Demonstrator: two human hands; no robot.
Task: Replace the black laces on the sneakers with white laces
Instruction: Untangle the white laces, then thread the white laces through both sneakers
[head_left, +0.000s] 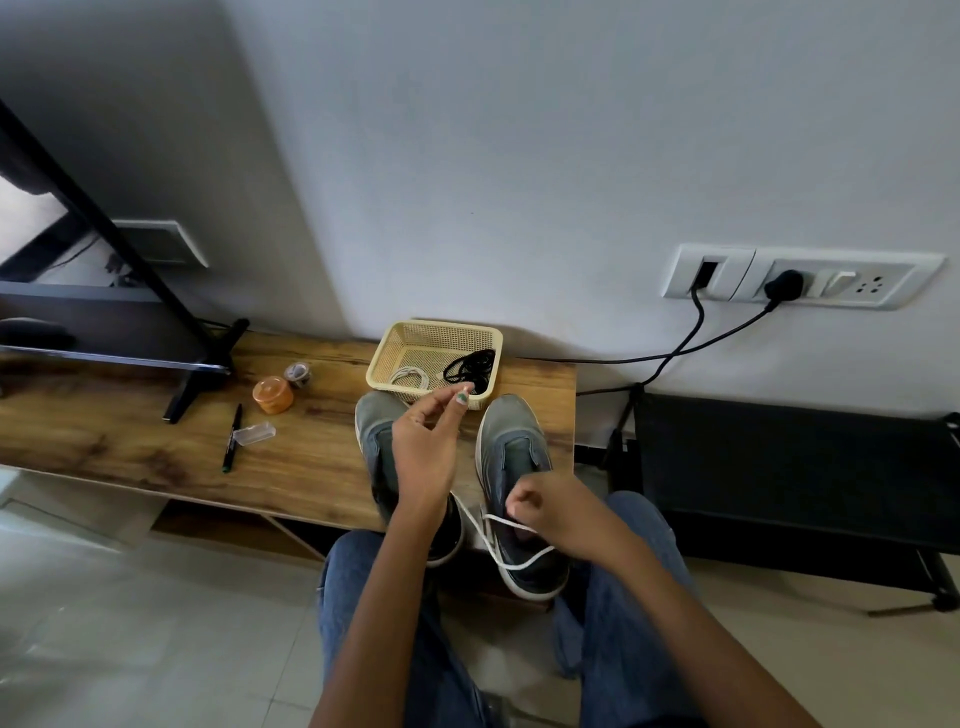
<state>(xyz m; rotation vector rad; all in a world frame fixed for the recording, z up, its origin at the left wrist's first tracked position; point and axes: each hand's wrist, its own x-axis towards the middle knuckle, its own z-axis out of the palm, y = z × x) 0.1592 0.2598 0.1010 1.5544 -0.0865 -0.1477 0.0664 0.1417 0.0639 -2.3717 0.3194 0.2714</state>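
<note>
Two sneakers, one basket, two lace bundles, one pen, two jars

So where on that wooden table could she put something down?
Bare wood lies left of the pen, out to the TV stand foot, and along the table front edge. It is crowded around the basket, both sneakers and the orange jar.

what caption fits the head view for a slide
Both hands thread a white lace into the right sneaker; black laces lie in the basket.
</note>
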